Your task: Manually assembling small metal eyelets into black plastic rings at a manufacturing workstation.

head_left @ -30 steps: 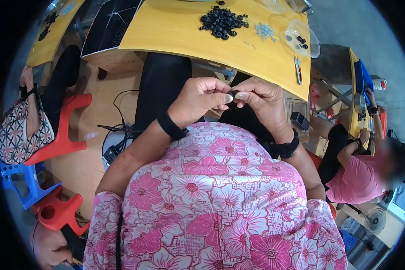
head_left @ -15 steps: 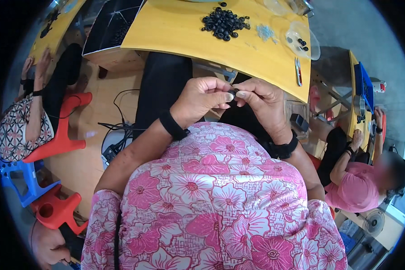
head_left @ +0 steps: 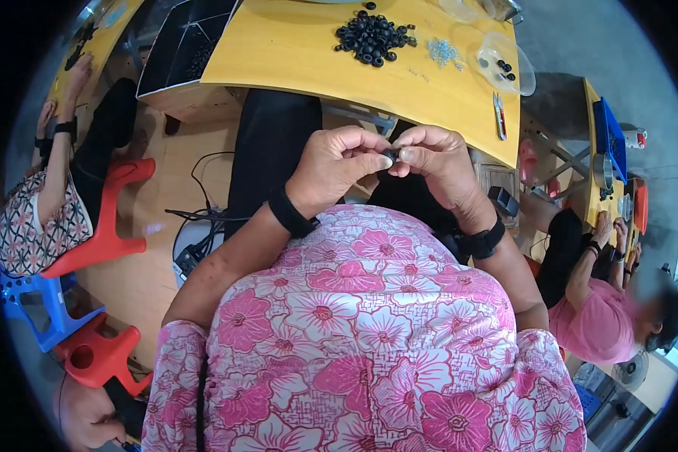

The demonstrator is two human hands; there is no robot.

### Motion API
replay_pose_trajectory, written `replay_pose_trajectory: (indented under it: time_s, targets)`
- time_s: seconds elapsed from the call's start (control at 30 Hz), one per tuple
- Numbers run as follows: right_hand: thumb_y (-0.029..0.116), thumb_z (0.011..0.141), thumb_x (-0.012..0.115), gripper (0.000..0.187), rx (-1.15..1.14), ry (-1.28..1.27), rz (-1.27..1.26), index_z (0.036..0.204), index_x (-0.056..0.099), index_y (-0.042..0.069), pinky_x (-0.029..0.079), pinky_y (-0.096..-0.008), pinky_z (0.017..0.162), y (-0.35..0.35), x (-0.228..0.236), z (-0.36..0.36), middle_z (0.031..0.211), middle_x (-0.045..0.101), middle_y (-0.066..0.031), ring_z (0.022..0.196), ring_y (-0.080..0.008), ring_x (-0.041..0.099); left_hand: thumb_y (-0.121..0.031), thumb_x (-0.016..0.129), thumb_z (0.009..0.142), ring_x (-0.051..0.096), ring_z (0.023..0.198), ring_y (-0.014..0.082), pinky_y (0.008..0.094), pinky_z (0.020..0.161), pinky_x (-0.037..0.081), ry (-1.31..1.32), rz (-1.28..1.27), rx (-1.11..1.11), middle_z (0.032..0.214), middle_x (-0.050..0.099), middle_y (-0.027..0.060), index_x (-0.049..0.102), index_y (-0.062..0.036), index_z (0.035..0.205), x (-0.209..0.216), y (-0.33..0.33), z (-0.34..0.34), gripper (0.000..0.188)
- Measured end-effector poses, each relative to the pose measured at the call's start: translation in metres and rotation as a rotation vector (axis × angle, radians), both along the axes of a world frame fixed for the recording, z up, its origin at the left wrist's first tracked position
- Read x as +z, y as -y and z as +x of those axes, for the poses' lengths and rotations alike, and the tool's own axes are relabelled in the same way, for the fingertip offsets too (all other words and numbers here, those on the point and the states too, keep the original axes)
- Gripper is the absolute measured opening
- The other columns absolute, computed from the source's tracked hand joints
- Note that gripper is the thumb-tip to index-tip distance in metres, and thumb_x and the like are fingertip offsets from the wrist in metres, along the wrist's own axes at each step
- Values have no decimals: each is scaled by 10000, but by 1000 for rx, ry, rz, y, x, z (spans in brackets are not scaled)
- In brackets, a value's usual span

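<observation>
Workroom with a yellow counter (head_left: pixel 294 56), co-workers seated to either side; in front of the counter's near edge, a small black piece (head_left: pixel 391 154) sits between two bare hands.

Head view: left hand (head_left: pixel 328 167) and right hand (head_left: pixel 446 167) meet tip to tip, thumbs and forefingers pinched together, both seemingly gripping the piece above the lap. The step looks like fine fingertip work on it; the next move seems to call for a steady left pinch and small right-hand adjustments. Fingers cover most of the piece, so its long axis and which way it points cannot be told. On the counter lie a black pile (head_left: pixel 373 39), clear bits (head_left: pixel 442 51), a tub (head_left: pixel 526 81) and snips (head_left: pixel 499 119).
</observation>
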State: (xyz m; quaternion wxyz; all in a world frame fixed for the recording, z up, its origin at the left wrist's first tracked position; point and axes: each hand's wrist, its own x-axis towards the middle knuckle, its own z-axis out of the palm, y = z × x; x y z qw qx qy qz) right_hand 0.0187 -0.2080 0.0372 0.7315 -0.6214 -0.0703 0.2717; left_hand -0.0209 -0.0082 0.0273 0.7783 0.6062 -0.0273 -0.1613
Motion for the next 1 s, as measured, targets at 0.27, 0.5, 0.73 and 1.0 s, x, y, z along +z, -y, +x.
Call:
replay_pose_trajectory:
  time_s: [0.27,0.5,0.73,1.0]
  targets:
    - [71,854,644,192,151,-256,109,1009,626,-40,541,-258,684,7,5,10,825,654,-86,691,-136,636,15,678,752,523,750,67,207,672,435,340,262,56,836,570,3,691,-13,936,1,0,1,186]
    - [93,866,642,201,95,-152,59,1011,646,-47,534,-251,678,5,8,3,824,657,-87,685,-131,632,16,668,775,529,749,57,198,667,437,315,174,70,851,584,-4,690,-12,937,-3,5,0,166]
    - [60,889,605,194,7,-37,23,1055,655,-27,530,-243,681,-1,5,-1,843,660,-71,698,-114,621,0,653,834,598,821,80,215,746,485,93,58,43,898,645,28,657,28,972,-3,6,-2,141]
    - [61,904,582,147,15,33,6,1003,644,-29,503,-225,678,-4,5,-2,815,632,-43,706,-96,594,-8,627,867,643,867,118,229,787,508,31,-65,2,928,674,78,619,40,1013,-8,5,0,154]
